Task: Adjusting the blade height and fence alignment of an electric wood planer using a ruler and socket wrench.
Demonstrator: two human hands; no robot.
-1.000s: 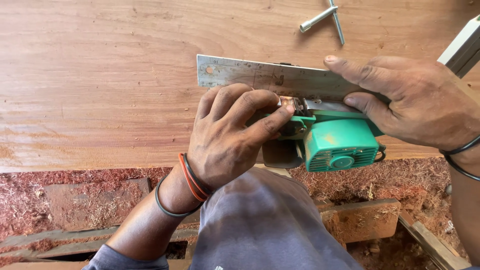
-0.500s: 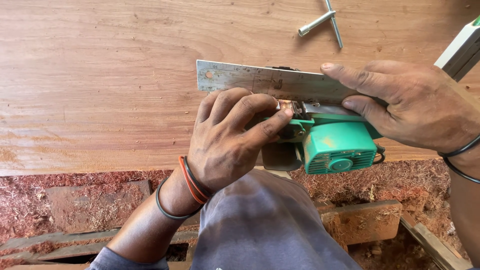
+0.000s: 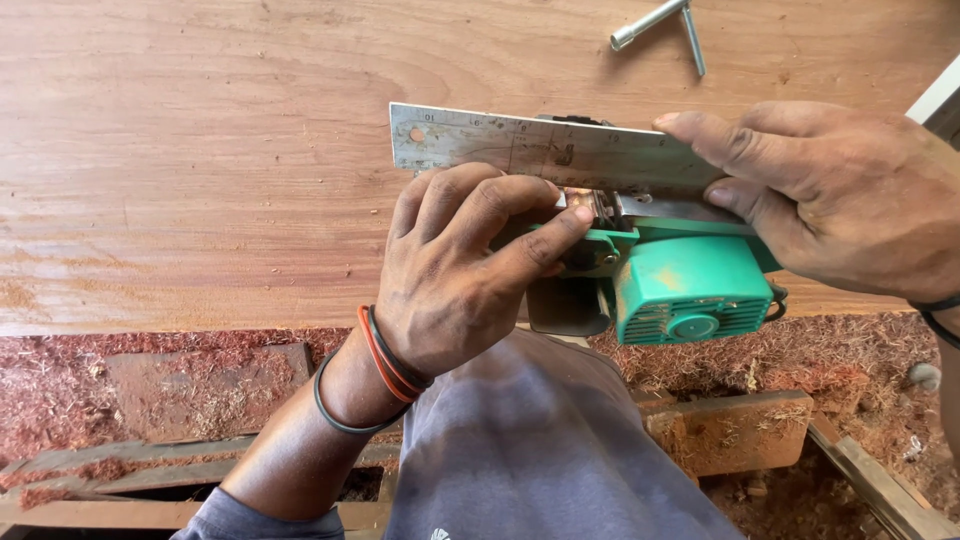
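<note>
Green planer (image 3: 690, 285) (blade hidden by fingers (image 3: 470, 205))

T-shaped metal wrench (image 3: 665, 25), wooden board (image 3: 200, 170), reddish sawdust (image 3: 60, 390)

A woodworking shop — broad plank (image 3: 200, 150), green power planer (image 3: 680, 285), red sawdust (image 3: 60, 390) underfoot

Broad reddish wooden slab (image 3: 200, 180) carrying a green power planer (image 3: 680, 285) at its near edge and a metal T-wrench (image 3: 665, 25) lying well beyond the hands.
</note>
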